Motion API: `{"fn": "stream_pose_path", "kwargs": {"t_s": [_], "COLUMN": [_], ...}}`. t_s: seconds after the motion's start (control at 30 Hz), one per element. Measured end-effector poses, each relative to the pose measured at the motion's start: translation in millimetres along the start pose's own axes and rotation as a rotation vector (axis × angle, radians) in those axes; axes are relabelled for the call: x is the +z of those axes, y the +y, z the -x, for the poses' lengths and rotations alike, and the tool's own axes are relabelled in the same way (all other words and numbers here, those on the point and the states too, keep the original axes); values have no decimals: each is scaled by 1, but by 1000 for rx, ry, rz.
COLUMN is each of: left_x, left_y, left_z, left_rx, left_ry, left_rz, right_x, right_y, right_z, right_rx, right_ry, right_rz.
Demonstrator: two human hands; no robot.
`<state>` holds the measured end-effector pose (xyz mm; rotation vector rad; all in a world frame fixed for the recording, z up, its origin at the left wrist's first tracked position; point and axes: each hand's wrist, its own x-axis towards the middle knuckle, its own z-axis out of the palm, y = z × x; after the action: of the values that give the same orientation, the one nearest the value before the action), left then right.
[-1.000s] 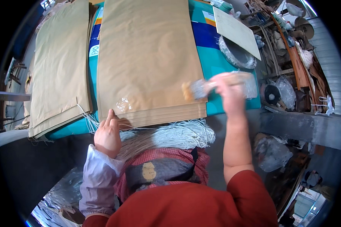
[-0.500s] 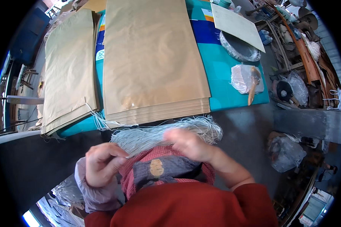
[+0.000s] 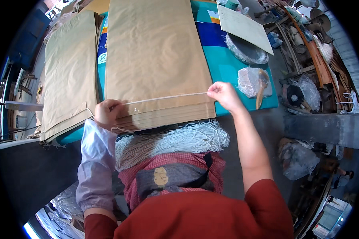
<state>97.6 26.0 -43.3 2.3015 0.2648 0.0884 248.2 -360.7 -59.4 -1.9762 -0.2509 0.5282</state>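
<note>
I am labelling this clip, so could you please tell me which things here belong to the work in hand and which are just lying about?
In use:
left hand
right hand
cord stretched between both hands
stack of brown paper bags under the cord
bundle of white cords on the lap

Lying about:
second brown stack
brush on a plastic bag
grey board

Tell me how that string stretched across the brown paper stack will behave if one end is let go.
Probably floppy: the string is straight only because the left hand and right hand pull it. Likely very light; the bundle of cut strings lies in limp curves.
</note>
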Motion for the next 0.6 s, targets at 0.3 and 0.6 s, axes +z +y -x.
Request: {"fn": "stream_pose_path", "kwargs": {"t_s": [0.3, 0.6], "left_x": [11, 12], "left_y": [20, 1], "left_z": [11, 16], "left_rx": [332, 474], "left_ry": [232, -27], "left_rz": [-573, -239], "right_x": [-5, 33], "right_y": [0, -14], "right_z": [4, 11], "right_rx": [88, -472], "right_ry": [-115, 460], "right_rz": [-253, 396]}}
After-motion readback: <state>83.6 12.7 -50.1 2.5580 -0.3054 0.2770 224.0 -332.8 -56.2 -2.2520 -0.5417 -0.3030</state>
